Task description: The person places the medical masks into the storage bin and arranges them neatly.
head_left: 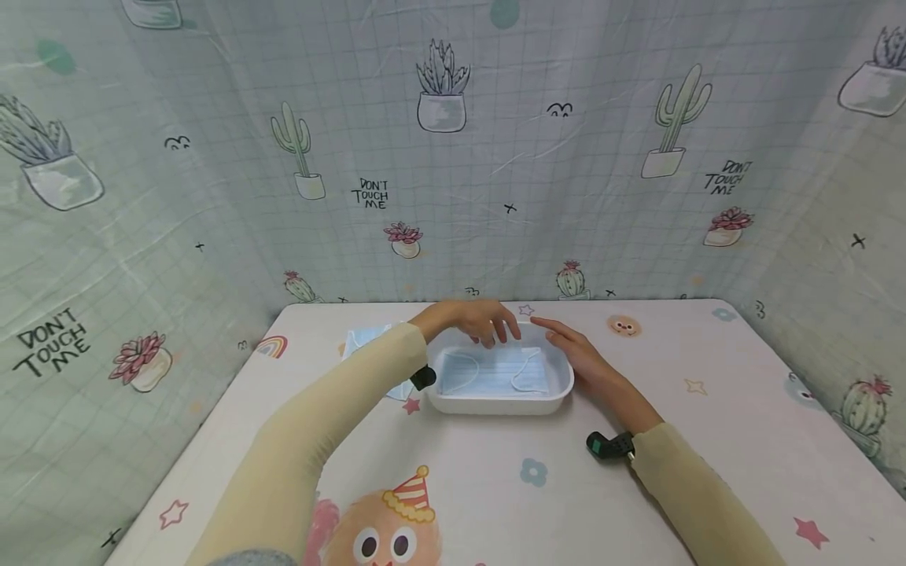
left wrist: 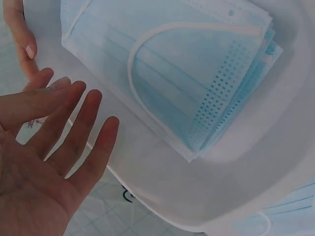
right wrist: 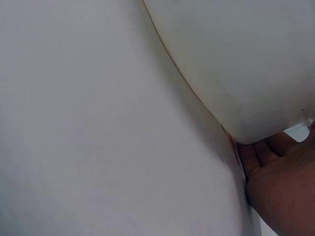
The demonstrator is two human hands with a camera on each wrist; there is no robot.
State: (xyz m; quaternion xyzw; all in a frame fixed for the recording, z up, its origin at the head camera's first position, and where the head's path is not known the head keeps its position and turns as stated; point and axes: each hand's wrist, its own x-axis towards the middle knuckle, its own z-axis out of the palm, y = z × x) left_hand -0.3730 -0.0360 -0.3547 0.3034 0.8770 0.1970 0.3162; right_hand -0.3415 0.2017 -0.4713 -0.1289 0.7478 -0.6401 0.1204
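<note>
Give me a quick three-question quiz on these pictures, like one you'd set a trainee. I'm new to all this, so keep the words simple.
1. True or false: the left hand is pinching an ear loop.

2. What lies in the white container?
A) Folded towels
B) Pale-blue face masks
C) Sponges

3. Where, outside the container, can you also spot mask material?

Key:
1. False. In the left wrist view its fingers are clear of the loops and hold nothing.
2. B.
3. On the table, just left of the container in the head view, partly hidden behind the left sleeve.
</note>
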